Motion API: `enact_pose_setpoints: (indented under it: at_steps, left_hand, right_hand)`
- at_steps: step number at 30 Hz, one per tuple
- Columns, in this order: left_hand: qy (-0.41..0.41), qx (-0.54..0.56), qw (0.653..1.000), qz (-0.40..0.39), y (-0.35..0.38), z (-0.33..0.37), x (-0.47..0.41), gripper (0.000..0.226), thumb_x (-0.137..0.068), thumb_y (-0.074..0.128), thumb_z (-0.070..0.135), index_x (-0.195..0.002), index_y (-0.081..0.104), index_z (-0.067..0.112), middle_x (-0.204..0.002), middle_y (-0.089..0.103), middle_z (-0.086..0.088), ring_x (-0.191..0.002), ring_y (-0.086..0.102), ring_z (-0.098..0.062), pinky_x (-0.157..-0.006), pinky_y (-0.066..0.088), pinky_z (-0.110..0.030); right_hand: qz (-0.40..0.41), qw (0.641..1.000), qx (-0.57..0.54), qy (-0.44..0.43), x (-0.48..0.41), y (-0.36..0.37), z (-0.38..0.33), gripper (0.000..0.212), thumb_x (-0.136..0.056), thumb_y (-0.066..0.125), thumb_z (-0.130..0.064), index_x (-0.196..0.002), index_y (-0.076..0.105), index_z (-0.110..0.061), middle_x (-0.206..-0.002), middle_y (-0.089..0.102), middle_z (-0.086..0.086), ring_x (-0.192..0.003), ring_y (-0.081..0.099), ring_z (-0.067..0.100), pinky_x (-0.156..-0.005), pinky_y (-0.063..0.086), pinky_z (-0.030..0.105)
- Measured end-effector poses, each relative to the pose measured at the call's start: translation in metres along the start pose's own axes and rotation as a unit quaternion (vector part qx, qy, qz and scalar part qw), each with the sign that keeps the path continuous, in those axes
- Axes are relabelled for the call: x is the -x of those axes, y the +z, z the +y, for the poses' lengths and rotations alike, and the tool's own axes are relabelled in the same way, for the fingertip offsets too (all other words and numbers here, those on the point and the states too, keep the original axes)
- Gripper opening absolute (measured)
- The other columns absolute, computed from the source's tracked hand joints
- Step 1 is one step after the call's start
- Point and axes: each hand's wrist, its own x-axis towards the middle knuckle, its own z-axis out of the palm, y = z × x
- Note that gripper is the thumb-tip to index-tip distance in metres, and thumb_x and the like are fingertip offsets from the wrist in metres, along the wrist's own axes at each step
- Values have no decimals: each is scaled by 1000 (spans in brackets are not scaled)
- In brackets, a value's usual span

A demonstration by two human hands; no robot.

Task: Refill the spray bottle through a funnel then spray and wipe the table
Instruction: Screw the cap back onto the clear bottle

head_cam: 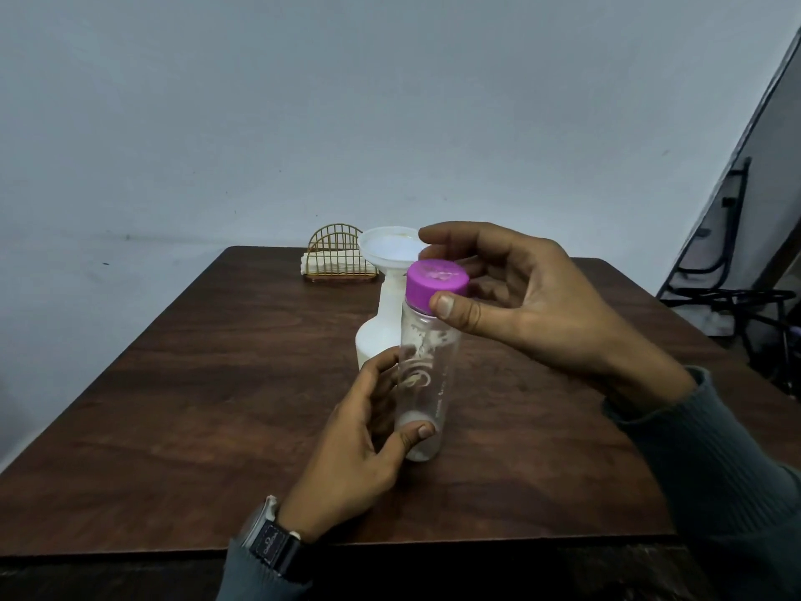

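A clear water bottle with white print stands upright in the middle of the brown table. My left hand grips its lower body. My right hand pinches its purple cap between thumb and fingers. Just behind it stands the white spray bottle without a spray head, a white funnel seated in its neck. The spray bottle's right side is hidden by the clear bottle.
A gold wire napkin holder with white napkins sits at the table's far edge. Black metal chair frames stand off the table to the right. A grey wall lies behind.
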Motion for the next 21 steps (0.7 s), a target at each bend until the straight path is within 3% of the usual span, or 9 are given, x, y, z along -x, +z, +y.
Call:
enact_pose_setpoints:
  at_steps: [4, 5, 7, 9, 11, 15, 17, 19, 21]
  left_hand:
    - [-1, 6, 1000, 9, -1, 0, 0, 73, -90, 75, 1, -151, 42, 20, -145, 63, 3, -138, 58, -16, -116, 47, -50]
    - [-2, 6, 1000, 9, -1, 0, -1, 73, -89, 76, 3, -152, 41, 19, -145, 63, 4, -138, 58, -15, -117, 47, -50]
    - [-1, 3, 1000, 8, -1, 1, -1, 73, -88, 76, 7, -152, 42, 20, -145, 63, 4, -138, 58, -16, -116, 46, -51]
    - [1, -1, 1000, 7, -1, 1, -1, 73, -88, 76, 7, -151, 42, 22, -145, 63, 5, -138, 58, -15, -116, 47, -49]
    - [4, -2, 1000, 3, -1, 0, -1, 72, -89, 76, 5, -151, 42, 23, -145, 63, 6, -138, 58, -14, -116, 48, -47]
    - [2, 0, 1000, 0, -1, -2, -1, 72, -90, 76, 1, -149, 43, 25, -145, 63, 7, -139, 57, -12, -116, 48, -44]
    - [6, -2, 1000, 1, -1, -1, -1, 72, -90, 76, -1, -149, 44, 25, -145, 63, 7, -138, 58, -12, -115, 48, -41]
    - [10, 0, 1000, 2, -1, -1, -1, 72, -90, 76, -3, -148, 44, 26, -144, 64, 10, -137, 58, -10, -114, 50, -37]
    - [13, 1, 1000, 1, -1, 0, 0, 72, -90, 75, -4, -148, 44, 27, -144, 64, 12, -137, 59, -9, -113, 50, -35]
  right_hand:
    - [27, 999, 17, 2, 1, 2, 1, 46, -76, 86, -41, -120, 71, -36, -109, 60, 18, -85, 62, 3, -90, 56, 27]
    - [26, 1000, 13, 3, 1, 1, 1, 48, -76, 84, -45, -122, 70, -37, -112, 59, 20, -86, 63, 3, -90, 57, 29]
    - [14, 1000, 0, 4, 1, 0, 1, 53, -78, 81, -45, -129, 66, -40, -125, 64, 9, -98, 70, 13, -98, 59, 36]
    - [-18, 999, -35, 8, 1, -2, 2, 57, -84, 80, -28, -138, 61, -34, -140, 65, 0, -119, 70, 15, -107, 56, 38]
    - [-50, 997, -63, 4, 1, -2, 3, 59, -87, 72, -10, -143, 56, -22, -142, 67, 2, -131, 64, 14, -112, 51, 34]
    - [-39, 998, -46, 9, 0, 0, 4, 53, -91, 69, 11, -137, 59, -15, -135, 70, 5, -129, 65, 14, -111, 51, 30]
    - [-12, 1000, -9, 11, -1, 2, 2, 52, -87, 81, 1, -130, 63, -23, -129, 71, 0, -121, 69, 12, -108, 54, 32]
    - [10, 998, 53, 8, -1, 5, 2, 58, -76, 91, -32, -128, 64, -36, -124, 67, -7, -115, 70, 10, -105, 57, 37]
    - [-1, 998, 62, 13, -1, 7, 3, 68, -71, 86, -52, -133, 60, -45, -128, 63, -11, -119, 67, 8, -108, 55, 39]
